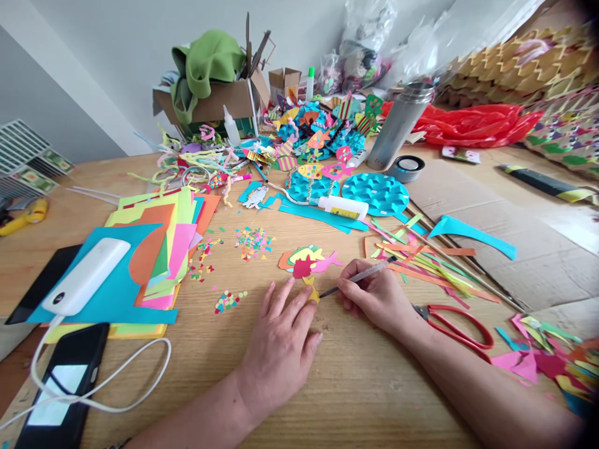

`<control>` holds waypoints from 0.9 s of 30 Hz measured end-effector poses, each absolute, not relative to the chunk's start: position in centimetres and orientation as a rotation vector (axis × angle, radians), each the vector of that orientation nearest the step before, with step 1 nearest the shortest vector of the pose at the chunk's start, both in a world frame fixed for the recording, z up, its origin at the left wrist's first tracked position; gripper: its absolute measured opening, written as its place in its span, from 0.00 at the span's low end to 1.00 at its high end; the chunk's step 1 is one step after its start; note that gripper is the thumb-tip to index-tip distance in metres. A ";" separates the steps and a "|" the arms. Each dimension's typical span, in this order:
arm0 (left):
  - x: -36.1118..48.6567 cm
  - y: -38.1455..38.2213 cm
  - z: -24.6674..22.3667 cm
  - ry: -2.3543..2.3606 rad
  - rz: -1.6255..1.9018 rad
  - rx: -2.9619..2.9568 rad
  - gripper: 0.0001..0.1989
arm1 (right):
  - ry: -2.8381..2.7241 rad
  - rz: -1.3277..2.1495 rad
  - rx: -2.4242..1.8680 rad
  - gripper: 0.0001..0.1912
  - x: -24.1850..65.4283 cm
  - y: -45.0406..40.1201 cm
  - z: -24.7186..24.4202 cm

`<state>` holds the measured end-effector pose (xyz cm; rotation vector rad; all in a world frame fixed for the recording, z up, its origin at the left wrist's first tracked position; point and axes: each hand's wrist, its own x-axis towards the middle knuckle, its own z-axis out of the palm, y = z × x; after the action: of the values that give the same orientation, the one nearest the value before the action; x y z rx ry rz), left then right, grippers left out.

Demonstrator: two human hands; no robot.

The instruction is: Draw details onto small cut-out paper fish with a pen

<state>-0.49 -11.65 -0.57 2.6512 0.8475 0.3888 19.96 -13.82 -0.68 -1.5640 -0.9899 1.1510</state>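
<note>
Left hand [283, 340], outstretched, presses yellow paper [315, 295]; right hand [377, 298] grips a pen [374, 269]. Beyond them, a box [218, 98] holds green cloth [210, 56].

One pen [362, 275], one pair of red-handled scissors [452, 306], one metal flask [399, 128], one white power bank [88, 274] and one green-capped glue stick [310, 87] show. There are two glue bottles [344, 207], two blue bumpy discs [375, 194] at the front, and three confetti clusters [254, 241] on the desk [374, 386]. Paper strips [435, 265] overlap too much to count.
</note>
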 end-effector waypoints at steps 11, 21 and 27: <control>-0.4 -11.6 -0.6 0.851 0.378 2.662 0.17 | -1.000 1.151 -1.554 0.05 19.9 -13.9 -0.8; -0.4 -11.6 -0.5 0.847 0.378 2.659 0.17 | -1.005 1.156 -1.553 0.06 20.0 -13.9 -0.8; -0.5 -11.6 -0.6 0.853 0.383 2.662 0.16 | -1.004 1.165 -1.563 0.06 19.9 -13.8 -0.7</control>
<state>-0.46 -11.62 -0.59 2.6622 0.8530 0.3826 19.87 -13.82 -0.66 -1.5631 -1.0040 1.1646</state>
